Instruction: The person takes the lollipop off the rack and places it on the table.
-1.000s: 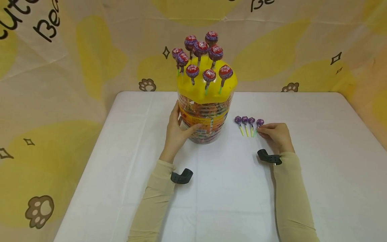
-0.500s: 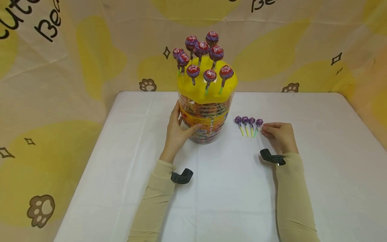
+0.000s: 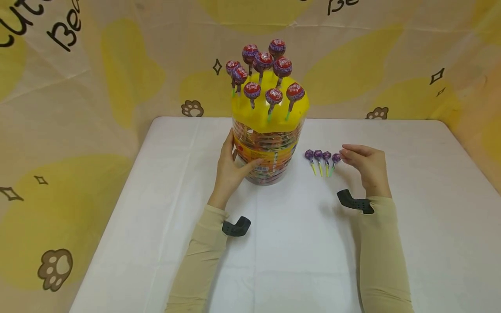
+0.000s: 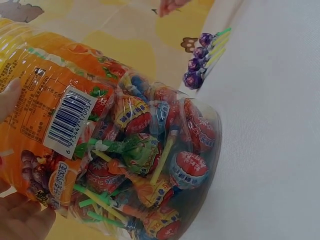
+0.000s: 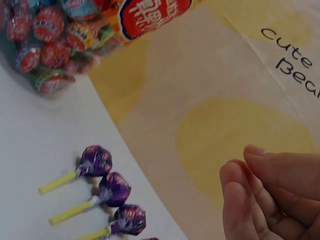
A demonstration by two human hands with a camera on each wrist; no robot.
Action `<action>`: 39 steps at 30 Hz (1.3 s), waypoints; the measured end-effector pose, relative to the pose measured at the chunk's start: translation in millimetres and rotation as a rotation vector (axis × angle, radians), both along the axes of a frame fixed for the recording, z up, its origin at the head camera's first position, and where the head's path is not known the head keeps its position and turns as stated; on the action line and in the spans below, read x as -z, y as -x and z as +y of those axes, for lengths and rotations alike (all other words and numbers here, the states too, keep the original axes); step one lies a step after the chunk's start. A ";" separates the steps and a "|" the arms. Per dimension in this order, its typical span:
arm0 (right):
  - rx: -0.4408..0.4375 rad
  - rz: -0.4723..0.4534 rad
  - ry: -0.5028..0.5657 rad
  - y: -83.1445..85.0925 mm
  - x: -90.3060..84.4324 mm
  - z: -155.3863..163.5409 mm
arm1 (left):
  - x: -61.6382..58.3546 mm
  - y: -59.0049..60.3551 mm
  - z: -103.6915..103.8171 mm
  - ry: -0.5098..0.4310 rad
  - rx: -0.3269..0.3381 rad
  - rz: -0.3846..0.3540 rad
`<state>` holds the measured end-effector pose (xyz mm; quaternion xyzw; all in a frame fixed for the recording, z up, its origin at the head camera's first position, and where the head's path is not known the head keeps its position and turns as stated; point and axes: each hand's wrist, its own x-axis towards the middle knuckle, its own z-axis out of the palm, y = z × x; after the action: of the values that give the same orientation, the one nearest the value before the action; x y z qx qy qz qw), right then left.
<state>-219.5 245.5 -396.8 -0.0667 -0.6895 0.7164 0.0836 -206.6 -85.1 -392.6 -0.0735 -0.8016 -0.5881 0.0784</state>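
My left hand grips the side of a big clear plastic jar, thumb over its orange label. Wrapped lollipops fill the jar, as the left wrist view shows. Several red-and-purple lollipops stand upright in its yellow lid. On the table to the jar's right, several purple lollipops lie side by side in a row, sticks toward me. My right hand hovers just right of that row, fingers loosely bent. In the right wrist view its fingertips hold nothing.
A white-covered table carries everything. Behind it hangs a yellow-patterned backdrop with paw prints and lettering. Each wrist has a black camera mount, one on the left and one on the right.
My right hand has let go of the rightmost purple lollipop, drawn off to the right and lifted. The left hand and the jar have stayed in place.
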 end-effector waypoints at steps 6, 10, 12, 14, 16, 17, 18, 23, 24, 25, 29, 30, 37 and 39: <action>-0.009 0.119 0.099 -6.8 -21.9 -17.1 | -1.6 0.4 -1.9 0.002 0.000 -0.005; -0.015 0.190 0.131 -12.1 -37.2 -31.6 | -3.2 0.5 -3.8 0.005 -0.007 0.004; -0.017 0.229 0.135 -14.9 -44.1 -38.1 | -3.9 0.9 -4.0 0.000 -0.007 0.005; -0.021 0.272 0.149 -17.7 -50.5 -43.8 | -4.1 1.8 -3.3 -0.004 -0.003 0.004; -0.023 0.311 0.152 -21.1 -56.2 -48.7 | -3.9 2.5 -1.7 -0.007 0.005 0.000; -0.026 0.328 0.153 -22.7 -58.8 -51.0 | -3.6 2.9 -0.8 -0.009 0.007 -0.001; -0.030 0.342 0.154 -24.1 -61.4 -53.0 | -3.2 3.0 0.2 -0.009 0.009 -0.002; -0.043 0.380 0.136 -29.0 -74.3 -63.6 | -1.2 1.5 2.7 -0.013 0.014 -0.007; -0.047 0.386 0.130 -29.2 -76.8 -66.3 | -0.8 1.0 2.6 -0.015 0.014 -0.007; -0.049 0.392 0.118 -29.1 -79.3 -69.1 | -0.6 0.4 2.4 -0.014 0.012 -0.005; -0.066 0.414 0.091 -27.3 -88.8 -82.2 | -0.1 -1.3 1.2 -0.009 0.008 0.000; -0.073 0.422 0.089 -26.8 -91.2 -85.8 | -0.2 -1.6 0.9 -0.007 0.007 0.000; -0.127 0.460 0.074 -26.6 -107.6 -110.5 | -0.3 -1.9 -0.3 0.001 -0.005 -0.008; -0.126 0.469 0.065 -27.4 -111.0 -116.6 | -0.8 -2.2 -0.6 0.001 -0.009 -0.009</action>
<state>-192.2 128.9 -285.9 0.1422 -0.6305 0.7378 0.1944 -204.4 -85.7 -391.8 -0.0675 -0.8025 -0.5878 0.0775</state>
